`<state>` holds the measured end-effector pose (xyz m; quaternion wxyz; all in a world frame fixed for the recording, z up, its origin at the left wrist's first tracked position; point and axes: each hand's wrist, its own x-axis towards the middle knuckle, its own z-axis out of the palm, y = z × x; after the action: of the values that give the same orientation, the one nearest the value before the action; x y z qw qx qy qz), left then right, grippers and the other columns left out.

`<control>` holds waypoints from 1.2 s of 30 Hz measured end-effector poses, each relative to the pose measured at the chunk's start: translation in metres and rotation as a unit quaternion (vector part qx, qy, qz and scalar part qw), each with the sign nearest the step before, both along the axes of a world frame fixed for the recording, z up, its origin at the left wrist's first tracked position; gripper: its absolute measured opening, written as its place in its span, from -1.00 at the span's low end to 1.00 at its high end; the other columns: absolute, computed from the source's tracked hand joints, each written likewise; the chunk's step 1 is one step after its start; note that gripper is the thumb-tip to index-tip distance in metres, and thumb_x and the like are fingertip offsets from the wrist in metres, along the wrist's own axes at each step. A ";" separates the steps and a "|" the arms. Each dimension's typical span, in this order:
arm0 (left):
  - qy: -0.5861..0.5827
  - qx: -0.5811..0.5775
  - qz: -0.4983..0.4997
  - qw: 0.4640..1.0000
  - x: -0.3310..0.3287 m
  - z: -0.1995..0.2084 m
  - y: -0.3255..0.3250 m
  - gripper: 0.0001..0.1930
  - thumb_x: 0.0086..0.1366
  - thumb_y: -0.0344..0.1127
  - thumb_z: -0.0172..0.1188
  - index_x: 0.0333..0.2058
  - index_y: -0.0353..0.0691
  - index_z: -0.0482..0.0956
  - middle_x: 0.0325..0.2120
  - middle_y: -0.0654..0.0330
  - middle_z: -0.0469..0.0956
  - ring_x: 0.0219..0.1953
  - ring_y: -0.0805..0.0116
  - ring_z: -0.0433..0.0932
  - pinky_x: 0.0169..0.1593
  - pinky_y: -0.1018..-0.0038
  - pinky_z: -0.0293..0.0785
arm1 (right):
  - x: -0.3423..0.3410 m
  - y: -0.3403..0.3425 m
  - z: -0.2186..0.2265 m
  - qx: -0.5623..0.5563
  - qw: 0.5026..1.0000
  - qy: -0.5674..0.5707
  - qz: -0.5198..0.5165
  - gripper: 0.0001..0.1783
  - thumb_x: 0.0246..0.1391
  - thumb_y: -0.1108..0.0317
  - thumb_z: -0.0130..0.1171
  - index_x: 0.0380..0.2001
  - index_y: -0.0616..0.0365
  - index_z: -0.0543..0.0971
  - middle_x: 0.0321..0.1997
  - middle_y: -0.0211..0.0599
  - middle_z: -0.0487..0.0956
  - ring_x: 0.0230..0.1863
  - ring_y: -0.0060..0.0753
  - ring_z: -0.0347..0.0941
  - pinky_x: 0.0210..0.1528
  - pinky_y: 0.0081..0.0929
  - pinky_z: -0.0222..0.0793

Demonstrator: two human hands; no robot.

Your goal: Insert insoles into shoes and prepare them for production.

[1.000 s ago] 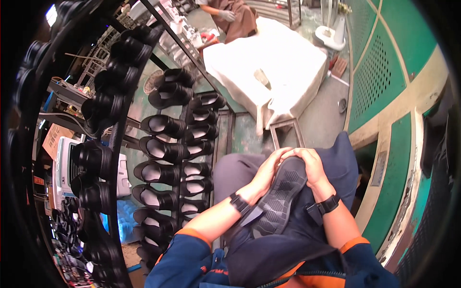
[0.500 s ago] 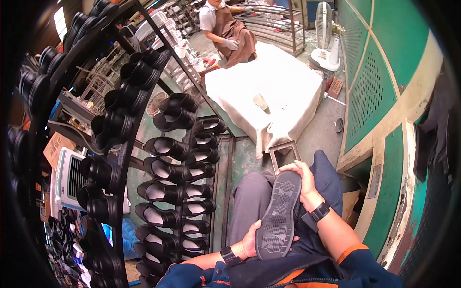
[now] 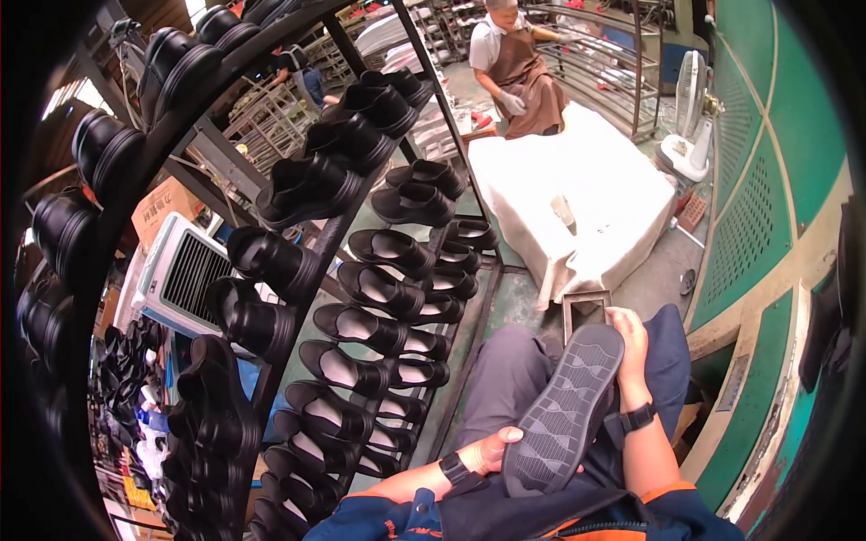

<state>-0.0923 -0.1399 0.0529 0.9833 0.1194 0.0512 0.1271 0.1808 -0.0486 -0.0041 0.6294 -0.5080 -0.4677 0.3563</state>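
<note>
A black shoe (image 3: 564, 410) lies over my lap with its patterned grey-black sole turned up toward me. My left hand (image 3: 492, 451) grips the lower end of the shoe from the left, thumb along the sole's edge and fingers hidden beneath. At the far end, my right hand (image 3: 631, 343) wraps the right side of the shoe, its fingers partly behind it. Dark bands circle both wrists. Just beyond the shoe stands a small rectangular metal frame (image 3: 585, 302), at the near side of a cloth-covered table (image 3: 577, 194).
On my left, a black metal rack (image 3: 287, 361) carries many black shoes (image 3: 365, 329) in slanting rows. Behind it stands a white air cooler (image 3: 185, 275). A person in a brown apron (image 3: 528, 81) sits beyond the table. A white fan (image 3: 690, 117) and green panels (image 3: 735, 216) are at right.
The view has swung left, so the scene sits farther right and more of the rack shows. The shoe tilts more to the right, still held in both hands.
</note>
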 end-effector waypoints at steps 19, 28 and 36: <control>-0.074 0.175 0.328 0.925 -0.001 0.114 0.065 0.31 -0.13 0.24 0.50 0.40 -0.32 -0.11 0.34 -0.31 0.03 0.13 -0.44 0.38 0.13 -0.15 0.48 | 0.005 0.007 0.057 -0.147 0.818 0.498 0.249 -0.34 0.18 -0.02 0.18 0.18 0.25 0.39 0.04 0.05 0.55 -0.09 0.02 0.57 -0.09 -0.08 0.54; 0.213 0.398 0.338 0.826 -0.074 0.100 0.045 0.14 -0.07 -0.10 0.41 0.40 -0.32 -0.07 0.36 -0.17 0.07 0.19 -0.31 0.37 0.26 -0.05 0.33 | -0.034 0.087 0.050 -0.146 0.882 0.415 0.168 -0.57 0.29 0.05 0.06 -0.05 0.24 0.44 -0.17 -0.09 0.59 -0.25 -0.21 0.59 -0.29 -0.39 0.55; 0.538 0.700 0.369 0.291 -0.084 0.097 0.016 0.08 -0.08 -0.16 0.44 0.37 -0.30 0.02 0.35 -0.19 0.07 0.36 -0.14 0.20 0.40 0.06 0.03 | -0.095 -0.009 0.124 -0.283 0.709 0.404 0.504 -0.14 0.29 -0.36 -0.27 0.32 0.17 0.25 0.21 0.07 0.45 0.15 0.02 0.50 -0.07 0.04 0.60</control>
<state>-0.1761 -0.1236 0.1502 0.1282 0.7725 0.4989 0.3713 0.0859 -0.0576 0.1197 0.3118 -0.1595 -0.2327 0.9073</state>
